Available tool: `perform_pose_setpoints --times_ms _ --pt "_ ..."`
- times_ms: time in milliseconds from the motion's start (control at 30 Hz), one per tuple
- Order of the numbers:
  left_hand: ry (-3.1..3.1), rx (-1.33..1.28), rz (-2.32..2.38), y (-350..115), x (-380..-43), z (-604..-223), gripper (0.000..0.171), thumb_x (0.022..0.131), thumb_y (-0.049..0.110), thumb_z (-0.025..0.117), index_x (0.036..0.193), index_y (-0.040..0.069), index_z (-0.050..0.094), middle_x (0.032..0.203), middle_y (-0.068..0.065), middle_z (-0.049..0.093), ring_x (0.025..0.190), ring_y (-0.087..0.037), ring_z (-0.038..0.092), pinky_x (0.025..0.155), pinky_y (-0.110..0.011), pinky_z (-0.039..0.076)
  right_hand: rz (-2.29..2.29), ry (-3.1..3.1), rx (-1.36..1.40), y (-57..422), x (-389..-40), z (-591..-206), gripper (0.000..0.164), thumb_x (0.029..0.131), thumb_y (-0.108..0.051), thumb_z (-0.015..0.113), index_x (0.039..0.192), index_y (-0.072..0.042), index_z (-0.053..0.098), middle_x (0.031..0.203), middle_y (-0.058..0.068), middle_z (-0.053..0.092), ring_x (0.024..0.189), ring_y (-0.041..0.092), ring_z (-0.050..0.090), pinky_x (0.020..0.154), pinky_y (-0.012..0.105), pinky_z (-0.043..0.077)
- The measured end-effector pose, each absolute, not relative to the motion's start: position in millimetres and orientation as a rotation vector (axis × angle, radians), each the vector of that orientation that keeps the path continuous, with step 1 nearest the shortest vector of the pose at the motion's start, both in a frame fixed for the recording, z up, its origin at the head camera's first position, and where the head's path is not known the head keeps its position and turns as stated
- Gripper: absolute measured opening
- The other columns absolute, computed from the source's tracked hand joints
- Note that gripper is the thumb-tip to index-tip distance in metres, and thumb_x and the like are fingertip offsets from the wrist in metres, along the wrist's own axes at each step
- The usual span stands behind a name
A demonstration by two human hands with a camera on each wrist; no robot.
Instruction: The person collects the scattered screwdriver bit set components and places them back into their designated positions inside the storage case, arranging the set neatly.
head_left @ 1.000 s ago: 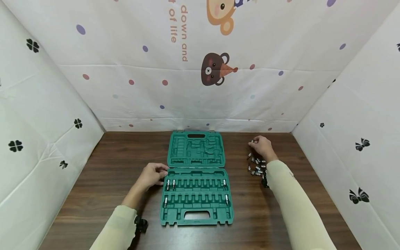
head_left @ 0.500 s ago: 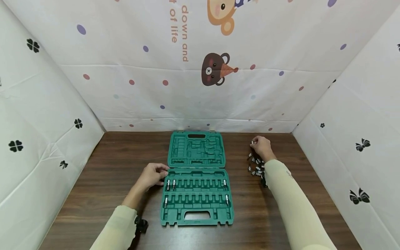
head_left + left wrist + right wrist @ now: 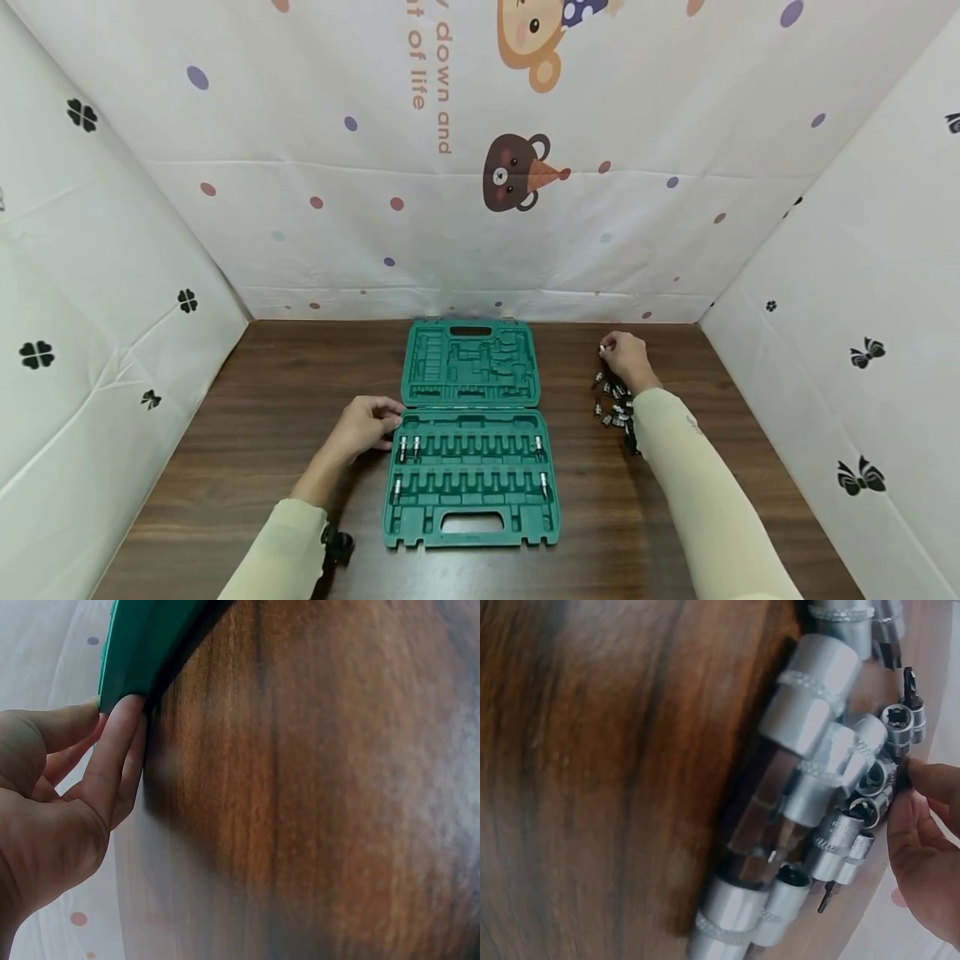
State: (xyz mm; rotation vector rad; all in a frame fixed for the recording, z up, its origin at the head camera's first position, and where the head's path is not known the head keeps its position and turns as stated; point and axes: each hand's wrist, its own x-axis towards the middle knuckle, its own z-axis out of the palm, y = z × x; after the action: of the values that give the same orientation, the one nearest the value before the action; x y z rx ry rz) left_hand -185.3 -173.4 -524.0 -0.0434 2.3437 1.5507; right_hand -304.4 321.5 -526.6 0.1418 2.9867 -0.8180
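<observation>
My left hand [image 3: 367, 423] holds the left edge of an open green plastic socket case [image 3: 471, 540], near its hinge. In the left wrist view, thumb and fingers pinch the corner of the green case [image 3: 139, 656]. Several silver bit sockets [image 3: 417, 447] sit in slots at both ends of the two rows. At the right, my right hand [image 3: 628, 358] pinches a small bit socket [image 3: 602, 348] between thumb and fingertips, just beyond a pile of loose bit sockets [image 3: 619, 412]. Close up in the right wrist view, silver sockets [image 3: 810, 694] with knurled bands overlap the fingers.
The case lid [image 3: 471, 398] lies folded back toward the rear wall, its moulded recesses facing up. A dark wooden table [image 3: 285, 375] carries everything. White printed cloth walls [image 3: 337, 233] enclose the back and both sides.
My right hand shifts slightly at the far end of the pile, with the bit socket still in its fingertips. My left hand keeps its place on the case. The head view tilts up a little.
</observation>
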Motion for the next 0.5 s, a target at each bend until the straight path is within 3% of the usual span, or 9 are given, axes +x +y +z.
perform_pose_setpoints --times_ms 500 --pt "2.346 -0.04 1.552 -173 -185 -524 0.022 0.102 0.0 0.061 0.121 0.0 0.072 0.1 -0.013 0.066 0.083 -0.019 0.066 0.067 -0.035 0.065 -0.963 2.988 0.071 330 -293 -521 0.02 0.101 -0.009 0.065 0.116 0.004 0.068 0.106 0.021 0.069 0.098 0.037 0.064 0.089 0.055 0.053"
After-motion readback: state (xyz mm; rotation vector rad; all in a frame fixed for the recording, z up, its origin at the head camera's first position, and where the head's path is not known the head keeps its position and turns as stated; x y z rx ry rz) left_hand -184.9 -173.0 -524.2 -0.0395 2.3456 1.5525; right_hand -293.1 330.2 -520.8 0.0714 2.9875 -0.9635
